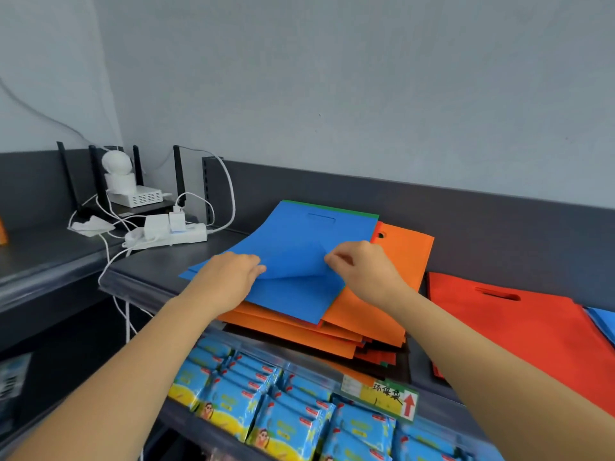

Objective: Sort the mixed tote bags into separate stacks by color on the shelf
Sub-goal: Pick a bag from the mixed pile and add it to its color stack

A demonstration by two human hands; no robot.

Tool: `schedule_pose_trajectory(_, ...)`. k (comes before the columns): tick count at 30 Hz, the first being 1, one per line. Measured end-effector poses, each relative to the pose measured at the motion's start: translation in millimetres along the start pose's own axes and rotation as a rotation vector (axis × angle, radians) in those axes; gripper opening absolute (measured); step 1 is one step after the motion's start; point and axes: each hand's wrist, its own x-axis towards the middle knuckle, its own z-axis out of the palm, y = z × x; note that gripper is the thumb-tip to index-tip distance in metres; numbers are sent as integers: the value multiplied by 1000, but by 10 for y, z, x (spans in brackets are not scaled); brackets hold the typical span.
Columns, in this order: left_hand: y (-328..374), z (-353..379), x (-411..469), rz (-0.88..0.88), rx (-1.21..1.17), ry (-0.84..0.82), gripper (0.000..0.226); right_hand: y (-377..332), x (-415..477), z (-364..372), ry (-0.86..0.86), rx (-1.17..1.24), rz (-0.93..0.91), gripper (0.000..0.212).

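Up at the dark shelf (159,261), over the mixed pile. On top, a blue bag (299,241), flat at the far end with its handle slot toward the wall, peeled up and curled at the near end. Left hand (229,277) at that lifted edge, with fingers (253,266) curled and closed on the fold. Right hand (362,267) on the same blue bag further right, with thumb and forefinger pinched tight on the raised corner. Just beneath, a second blue bag (299,301), lying flat. Under that, a green bag (332,207), only a thin strip peeking out along the far side. Lower down, orange bags (359,321) fanned out to the right and toward the front, overhanging the shelf lip. Beside the pile on the right, apart from it, a red bag (532,327) lying flat. Beyond the red one, at the right edge of the view, a sliver of a third blue bag (604,322). Over to the left, a white power strip (169,236) with plugs and cables, and behind it a white camera (116,163) on a white box between black antennas. On the level below, rows of blue and yellow packets (283,417), plus a yellow label (389,395) with a red arrow on the front rail.
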Motion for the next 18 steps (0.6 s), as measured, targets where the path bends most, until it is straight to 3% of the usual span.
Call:
schedule_pose_trajectory(2,-49,-10,-17,-39,-66,49,40,-3,-8,-87,100,103,40,19)
schedule_pose_trajectory(5,-164,-69,-62,-72,-114,73,41,-22,-105,-191,156,124,9,35)
schedule_pose_trajectory(8,-232,-101,-79,-81,-159,35,43,-158,-299,-151,-97,-43,-171,54)
schedule_pose_trajectory(10,-236,-93,-84,-84,-202,26,43,-212,-401,-32,-168,-259,-351,58)
schedule_pose_trajectory(12,-231,-84,-92,-85,-209,23,44,-214,-451,61,-106,-368,-527,51)
schedule_pose_trajectory(16,-219,-92,-120,-85,-215,7,43,-186,-469,75,-117,-427,-677,51)
schedule_pose_trajectory(18,-202,-114,-144,-73,-228,4,43,-179,-470,83,-23,-378,-727,26)
